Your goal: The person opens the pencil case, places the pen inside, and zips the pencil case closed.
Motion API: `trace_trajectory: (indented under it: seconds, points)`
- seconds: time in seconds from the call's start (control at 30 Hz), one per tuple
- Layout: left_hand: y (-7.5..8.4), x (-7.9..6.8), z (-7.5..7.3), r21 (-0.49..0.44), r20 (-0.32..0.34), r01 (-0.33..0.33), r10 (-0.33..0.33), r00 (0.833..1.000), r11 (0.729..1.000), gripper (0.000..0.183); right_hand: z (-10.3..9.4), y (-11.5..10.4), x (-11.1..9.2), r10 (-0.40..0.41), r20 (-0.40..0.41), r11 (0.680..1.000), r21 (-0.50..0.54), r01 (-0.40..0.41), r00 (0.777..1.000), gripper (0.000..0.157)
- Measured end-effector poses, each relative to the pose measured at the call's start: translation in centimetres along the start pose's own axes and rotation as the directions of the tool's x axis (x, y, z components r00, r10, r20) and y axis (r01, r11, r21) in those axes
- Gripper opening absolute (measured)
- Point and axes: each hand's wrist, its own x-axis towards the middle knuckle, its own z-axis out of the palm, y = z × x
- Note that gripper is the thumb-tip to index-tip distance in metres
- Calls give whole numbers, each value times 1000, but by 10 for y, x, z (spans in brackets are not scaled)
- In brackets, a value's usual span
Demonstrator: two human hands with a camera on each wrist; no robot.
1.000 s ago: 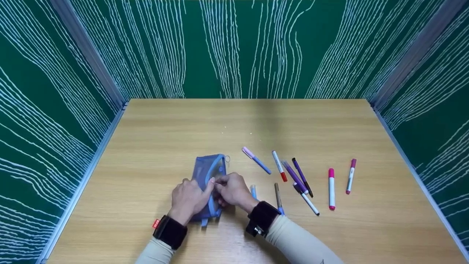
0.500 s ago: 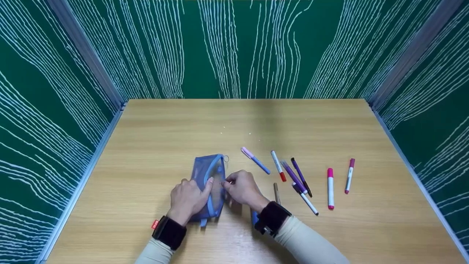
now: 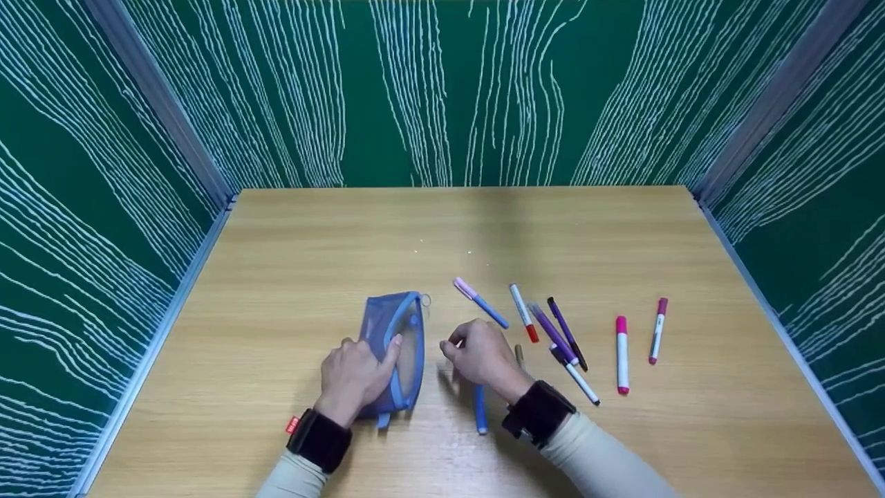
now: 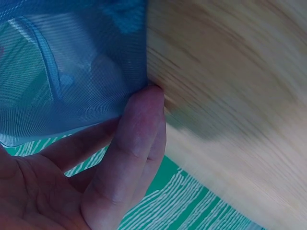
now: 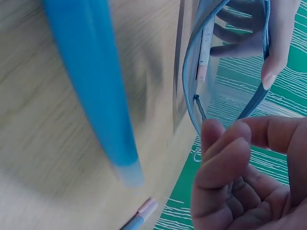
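A blue mesh pencil case [image 3: 413, 360] lies on the table with its zip mouth gaping toward the right. My left hand [image 3: 352, 373] grips it, thumb over the zip edge; in the left wrist view its fingers [image 4: 139, 129] reach the mesh from the other side. A pale pen [image 5: 205, 48] shows inside the case in the right wrist view. To the right of the case, apart from it in the head view, my right hand [image 3: 484, 356] has curled fingers with nothing visible in them. A blue marker [image 3: 480, 415] lies partly hidden beneath that hand.
A lilac-capped blue pen [image 3: 482, 303] lies beyond the right hand. Rightward lie a red-capped marker [image 3: 524, 315], purple pens [image 3: 556, 335], a black-capped white marker [image 3: 577, 377] and two pink-capped markers [image 3: 623, 356]. Green patterned walls [image 3: 484, 90] enclose the table [image 3: 311, 228].
My right hand has drawn back to the right, away from the case's mouth. The blue marker's near end has come into view. My left hand and the case stay in place.
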Motion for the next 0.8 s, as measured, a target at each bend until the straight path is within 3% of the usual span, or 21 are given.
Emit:
trace_trajectory:
  seconds: [0.2, 0.57, 0.8]
  points:
    - [0, -1, 1, 2, -21, -4, 4, 1000, 1000, 80, -5, 4, -6, -17, -67, 995, -99, 11, 998, 16]
    - [2, -1, 0, 12, 25, 15, -15, 1000, 1000, 82, -15, 13, -16, -23, -19, 991, -136, 20, 1000, 36]
    - [2, -1, -1, 10, 45, 19, -20, 999, 1000, 81, -18, 18, -22, 50, 23, 964, -264, -42, 998, 50]
